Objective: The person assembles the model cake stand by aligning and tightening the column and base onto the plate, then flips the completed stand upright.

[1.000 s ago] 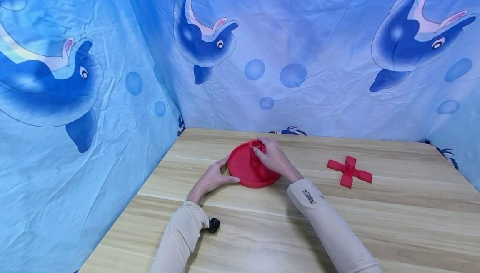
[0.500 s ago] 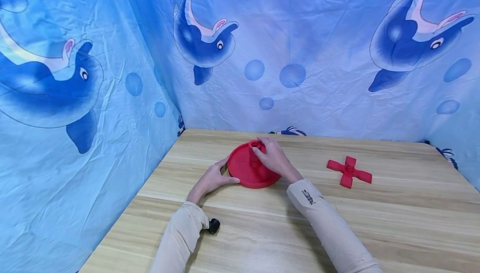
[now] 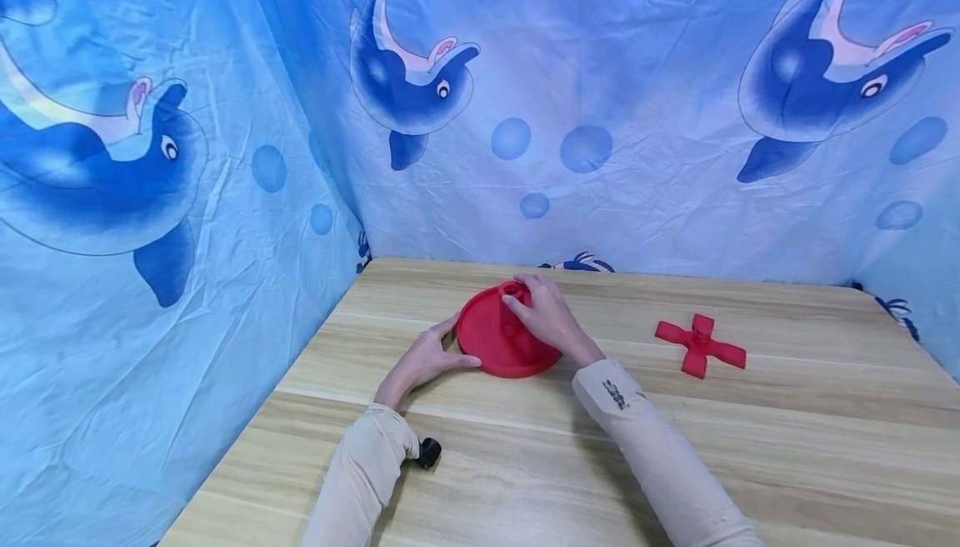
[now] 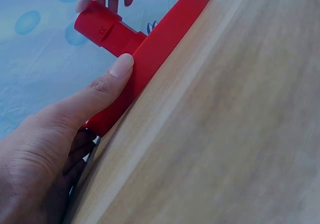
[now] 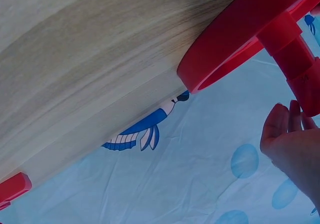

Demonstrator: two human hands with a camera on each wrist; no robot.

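A red round tray [image 3: 477,332] with a raised rim lies on the wooden table. From its middle rises a red hollow post [image 4: 102,28], stepped in width and marked with small digits. My left hand [image 3: 426,361] holds the tray by its left side, thumb along the near rim and fingers round behind it. At the post's upper end, my right hand [image 3: 547,315] grips with the thumb on the near side and the fingers on the far side. In the right wrist view the post [image 5: 295,54] meets those fingertips.
To the right on the table [image 3: 780,414] lies a red four-armed cross piece [image 3: 697,347] with a short stub at its centre. A black device [image 3: 428,453] sits at the left cuff. Blue dolphin-print cloth [image 3: 637,97] hangs behind and at the left.
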